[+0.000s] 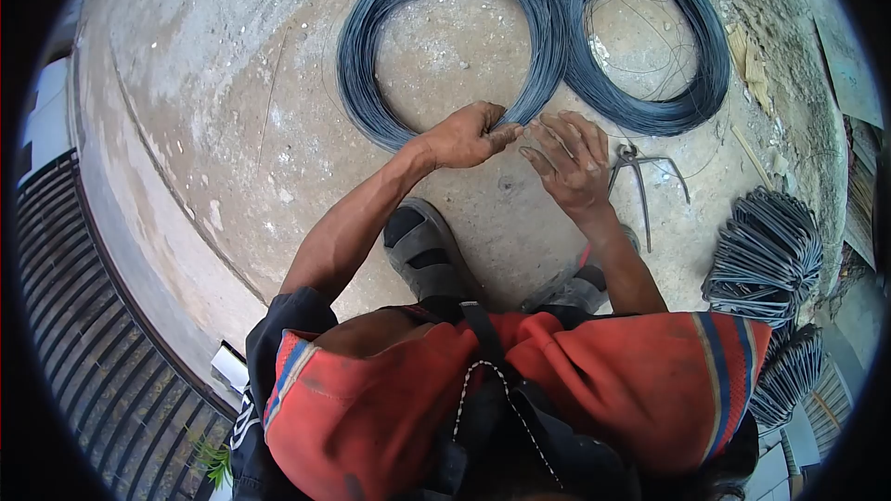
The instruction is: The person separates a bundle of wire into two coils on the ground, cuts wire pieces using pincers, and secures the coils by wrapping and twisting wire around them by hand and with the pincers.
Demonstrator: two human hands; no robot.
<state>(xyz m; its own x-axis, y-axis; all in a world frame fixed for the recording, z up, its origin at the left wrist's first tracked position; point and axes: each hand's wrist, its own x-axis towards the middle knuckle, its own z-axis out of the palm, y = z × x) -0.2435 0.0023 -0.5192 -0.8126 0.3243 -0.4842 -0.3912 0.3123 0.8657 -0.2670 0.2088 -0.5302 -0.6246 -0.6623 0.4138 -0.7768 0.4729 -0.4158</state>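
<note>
Head view showed the bare left hand point(464, 137) at the near rim of the left blue-grey round wire coil point(358, 51), grip unclear, closer than the right hand point(572, 165), fingers apart.

No lettering I can read
White letter-like marks point(243, 422) on my dark cloth garment point(247, 475), low left, are too skewed to decipher.

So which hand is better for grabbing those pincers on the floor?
Probably the right hand: it's close beside the pincers and looks open. The left hand is farther away, at the near edge of a wire coil.
</note>
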